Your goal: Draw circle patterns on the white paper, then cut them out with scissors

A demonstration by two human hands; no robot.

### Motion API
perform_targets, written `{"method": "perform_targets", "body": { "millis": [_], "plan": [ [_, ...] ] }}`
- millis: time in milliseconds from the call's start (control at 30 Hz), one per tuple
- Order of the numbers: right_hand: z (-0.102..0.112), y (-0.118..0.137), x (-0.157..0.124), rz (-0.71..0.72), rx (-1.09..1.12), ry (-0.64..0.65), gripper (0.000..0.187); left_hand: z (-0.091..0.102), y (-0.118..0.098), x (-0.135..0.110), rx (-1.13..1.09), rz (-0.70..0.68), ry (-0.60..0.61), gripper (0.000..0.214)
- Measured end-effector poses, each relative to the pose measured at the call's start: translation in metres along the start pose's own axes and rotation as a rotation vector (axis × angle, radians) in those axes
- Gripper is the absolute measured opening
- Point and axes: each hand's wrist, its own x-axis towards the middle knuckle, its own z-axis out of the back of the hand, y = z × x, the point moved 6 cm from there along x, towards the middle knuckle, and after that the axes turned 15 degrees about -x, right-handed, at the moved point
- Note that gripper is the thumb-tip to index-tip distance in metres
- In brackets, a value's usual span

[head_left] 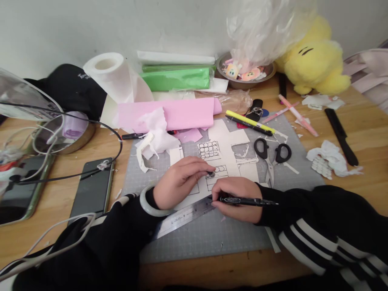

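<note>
In the head view, the left hand (182, 180) lies over a white paper (227, 151) marked with boxes and rows of circles, its thumb and fingers narrowed around a small black piece (210, 173). The right hand (238, 198) has its fingers closed around a black pen (244, 201), at the paper's lower edge. The paper lies on a grey cutting mat (197, 250) on the desk (242, 264). A metal ruler (182, 220) lies slanted just below the left hand. Black-handled scissors (269, 161) rest open to the right of the paper; a pink folded sheet (169, 113) lies beyond it.
</note>
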Motion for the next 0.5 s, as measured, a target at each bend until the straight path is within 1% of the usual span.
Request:
{"method": "perform_targets", "body": {
  "millis": [267, 500],
  "plan": [
    [0.0007, 0.0000, 0.0000, -0.005, 0.005, -0.011, 0.003, 0.0003, 0.0014, 0.0000, -0.004, 0.015, 0.000, 0.019],
    [0.0003, 0.0002, 0.0006, 0.004, -0.003, 0.021, 0.002, -0.0005, 0.0009, 0.0011, 0.030, 0.037, 0.009, 0.018]
  ]
}}
